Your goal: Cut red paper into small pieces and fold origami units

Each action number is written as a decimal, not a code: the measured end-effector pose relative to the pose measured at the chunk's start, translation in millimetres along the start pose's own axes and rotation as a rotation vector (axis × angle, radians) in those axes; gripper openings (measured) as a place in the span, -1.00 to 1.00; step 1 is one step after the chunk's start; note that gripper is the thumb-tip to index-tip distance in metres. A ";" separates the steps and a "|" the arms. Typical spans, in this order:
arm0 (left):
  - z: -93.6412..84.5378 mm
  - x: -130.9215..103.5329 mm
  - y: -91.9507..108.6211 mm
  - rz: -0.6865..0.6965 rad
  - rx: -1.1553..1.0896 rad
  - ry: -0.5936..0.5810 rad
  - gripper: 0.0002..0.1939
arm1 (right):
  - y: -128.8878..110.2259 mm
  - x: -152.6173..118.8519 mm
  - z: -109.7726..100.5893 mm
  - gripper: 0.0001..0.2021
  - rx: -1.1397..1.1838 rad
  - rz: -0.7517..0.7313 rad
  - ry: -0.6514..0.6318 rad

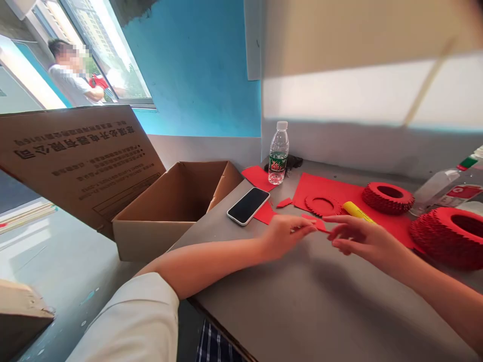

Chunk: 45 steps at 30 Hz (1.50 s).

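Observation:
Above the grey table, my left hand [279,236] pinches a small red paper piece [317,223] between thumb and fingers. My right hand [356,235] is just to the right of that piece, its fingers apart and slightly curled; whether a fingertip touches the paper is unclear. Behind the hands lies a toothed red paper ring [323,199], on a large red sheet [302,192]. A yellow marker-like stick [357,212] lies beside my right hand. Further right are a stack of toothed red rings [388,205] and a bigger stack [433,239].
Left of my hands, a phone [248,206] lies partly over red scraps [266,213]. A water bottle [278,156] stands behind it. More bottles [460,186] are at the right. An open cardboard box [154,236] sits by the table's left edge. A person [73,83] is near the window.

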<state>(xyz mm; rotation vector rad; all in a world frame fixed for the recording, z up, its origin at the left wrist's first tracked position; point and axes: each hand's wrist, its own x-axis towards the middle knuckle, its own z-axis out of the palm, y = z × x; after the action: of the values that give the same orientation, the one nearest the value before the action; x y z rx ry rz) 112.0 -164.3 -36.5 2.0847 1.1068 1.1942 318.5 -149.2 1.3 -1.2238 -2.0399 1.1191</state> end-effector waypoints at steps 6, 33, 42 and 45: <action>17.1 -0.2 -10.3 0.064 -0.099 -0.050 -0.75 | 16.1 27.5 12.2 -0.56 0.337 0.153 -0.208; -39.7 2.2 -47.4 -0.023 1.111 -0.481 -0.80 | 64.0 33.8 25.5 -0.79 0.224 0.056 0.258; -45.6 8.7 -49.4 -0.018 1.097 -0.451 -0.73 | 73.5 32.1 26.8 -0.81 0.009 -0.031 0.298; -60.8 12.0 -41.8 -0.101 1.146 -0.314 -0.65 | 72.0 33.4 30.1 -0.84 -0.218 -0.270 0.339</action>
<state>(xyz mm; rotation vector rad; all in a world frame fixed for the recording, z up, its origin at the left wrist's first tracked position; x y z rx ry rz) 45.7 -130.1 -31.2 2.7763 1.9592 0.0643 314.0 -113.0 -75.3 -1.1072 -2.0201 0.5351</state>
